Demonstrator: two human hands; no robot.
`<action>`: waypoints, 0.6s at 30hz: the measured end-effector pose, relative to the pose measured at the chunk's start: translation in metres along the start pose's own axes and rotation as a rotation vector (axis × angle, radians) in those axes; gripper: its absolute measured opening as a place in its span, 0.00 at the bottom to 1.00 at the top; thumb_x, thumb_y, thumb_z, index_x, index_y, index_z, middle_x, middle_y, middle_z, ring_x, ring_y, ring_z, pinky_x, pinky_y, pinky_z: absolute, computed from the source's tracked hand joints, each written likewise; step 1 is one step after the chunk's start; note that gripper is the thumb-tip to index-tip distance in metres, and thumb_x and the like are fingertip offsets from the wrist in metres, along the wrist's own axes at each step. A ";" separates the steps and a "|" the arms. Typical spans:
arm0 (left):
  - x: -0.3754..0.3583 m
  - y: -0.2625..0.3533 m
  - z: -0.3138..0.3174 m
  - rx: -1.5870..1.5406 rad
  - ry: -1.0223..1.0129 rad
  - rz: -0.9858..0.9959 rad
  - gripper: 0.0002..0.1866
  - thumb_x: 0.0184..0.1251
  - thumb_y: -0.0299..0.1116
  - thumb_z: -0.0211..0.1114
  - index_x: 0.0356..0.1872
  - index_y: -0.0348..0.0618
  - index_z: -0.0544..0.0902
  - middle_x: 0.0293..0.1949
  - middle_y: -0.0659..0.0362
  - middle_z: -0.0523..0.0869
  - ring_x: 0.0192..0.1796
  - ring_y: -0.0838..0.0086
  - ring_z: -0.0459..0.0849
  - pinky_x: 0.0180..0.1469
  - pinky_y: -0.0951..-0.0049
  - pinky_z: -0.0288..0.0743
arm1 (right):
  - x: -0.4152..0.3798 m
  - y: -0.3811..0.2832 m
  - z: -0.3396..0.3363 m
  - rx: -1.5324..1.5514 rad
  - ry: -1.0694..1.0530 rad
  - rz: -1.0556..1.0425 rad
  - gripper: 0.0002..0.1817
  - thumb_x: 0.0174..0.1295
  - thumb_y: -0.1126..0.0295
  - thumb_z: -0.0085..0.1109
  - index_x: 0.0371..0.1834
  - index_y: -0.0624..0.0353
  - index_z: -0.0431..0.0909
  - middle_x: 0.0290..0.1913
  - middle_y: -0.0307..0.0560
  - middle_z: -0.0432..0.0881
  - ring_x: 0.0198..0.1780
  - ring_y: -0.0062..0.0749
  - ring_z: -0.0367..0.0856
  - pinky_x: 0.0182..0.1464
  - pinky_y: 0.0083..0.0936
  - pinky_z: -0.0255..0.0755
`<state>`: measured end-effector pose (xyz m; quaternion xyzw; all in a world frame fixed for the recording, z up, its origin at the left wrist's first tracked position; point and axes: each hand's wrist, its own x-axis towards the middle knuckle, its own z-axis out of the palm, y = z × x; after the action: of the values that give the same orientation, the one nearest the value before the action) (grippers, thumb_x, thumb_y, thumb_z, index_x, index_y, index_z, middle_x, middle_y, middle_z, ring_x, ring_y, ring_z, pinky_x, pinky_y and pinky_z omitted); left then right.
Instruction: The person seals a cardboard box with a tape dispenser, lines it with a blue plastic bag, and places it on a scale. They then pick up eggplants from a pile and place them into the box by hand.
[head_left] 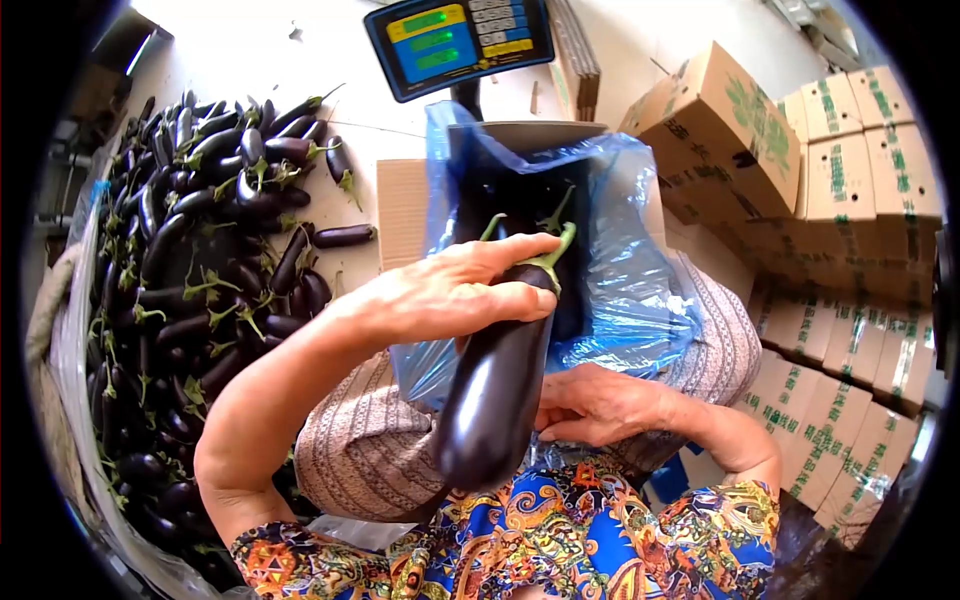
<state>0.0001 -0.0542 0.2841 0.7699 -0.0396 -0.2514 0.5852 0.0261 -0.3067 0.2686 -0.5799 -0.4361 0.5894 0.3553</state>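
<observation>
My left hand (455, 295) grips a large dark eggplant (490, 400) near its green stem, with the rounded end hanging down toward my lap. Beneath and beyond it stands an open box lined with a blue plastic bag (635, 290), and dark eggplants lie inside. My right hand (600, 405) is at the near edge of the bag, just right of the held eggplant; its fingers are curled, and what they hold, if anything, is partly hidden behind the eggplant.
A big heap of eggplants (200, 300) covers the floor at the left. A scale display (460, 40) stands behind the box. One carton (710, 140) is tilted at the right, beside stacked cartons (840, 190). Flat cardboard leans at the top.
</observation>
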 end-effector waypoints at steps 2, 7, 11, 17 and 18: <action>0.024 -0.012 0.017 0.116 0.016 -0.071 0.37 0.67 0.49 0.62 0.73 0.40 0.67 0.53 0.41 0.83 0.54 0.59 0.83 0.58 0.63 0.73 | -0.005 0.008 0.003 -0.010 0.017 -0.053 0.08 0.59 0.69 0.63 0.35 0.61 0.75 0.28 0.48 0.77 0.32 0.43 0.80 0.35 0.39 0.71; 0.068 -0.041 0.036 0.354 0.240 -0.054 0.32 0.66 0.48 0.63 0.67 0.40 0.72 0.32 0.36 0.84 0.38 0.46 0.86 0.42 0.55 0.78 | -0.016 0.022 -0.002 -0.084 0.045 -0.204 0.08 0.57 0.71 0.62 0.35 0.60 0.74 0.31 0.51 0.78 0.35 0.51 0.80 0.37 0.42 0.72; 0.084 -0.039 0.044 0.444 0.376 -0.010 0.31 0.66 0.45 0.66 0.66 0.40 0.72 0.30 0.36 0.85 0.37 0.43 0.87 0.41 0.52 0.80 | -0.024 0.028 0.002 -0.108 0.072 -0.258 0.10 0.55 0.73 0.63 0.36 0.59 0.72 0.33 0.53 0.77 0.37 0.55 0.79 0.38 0.44 0.73; 0.079 -0.054 0.085 0.772 0.256 -0.053 0.38 0.67 0.49 0.67 0.72 0.41 0.63 0.38 0.32 0.81 0.34 0.39 0.84 0.37 0.48 0.80 | -0.021 0.031 0.008 -0.134 0.110 -0.294 0.10 0.54 0.74 0.63 0.36 0.58 0.73 0.34 0.53 0.76 0.38 0.56 0.79 0.39 0.45 0.74; 0.082 -0.056 0.088 0.787 0.241 -0.060 0.38 0.67 0.49 0.67 0.72 0.41 0.64 0.38 0.32 0.81 0.34 0.40 0.85 0.37 0.49 0.81 | -0.020 0.030 0.007 -0.133 0.114 -0.311 0.10 0.54 0.74 0.63 0.37 0.58 0.73 0.35 0.53 0.76 0.38 0.56 0.79 0.39 0.45 0.74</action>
<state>0.0202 -0.1430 0.1881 0.9597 -0.0413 -0.1423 0.2389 0.0228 -0.3373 0.2477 -0.5601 -0.5375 0.4636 0.4271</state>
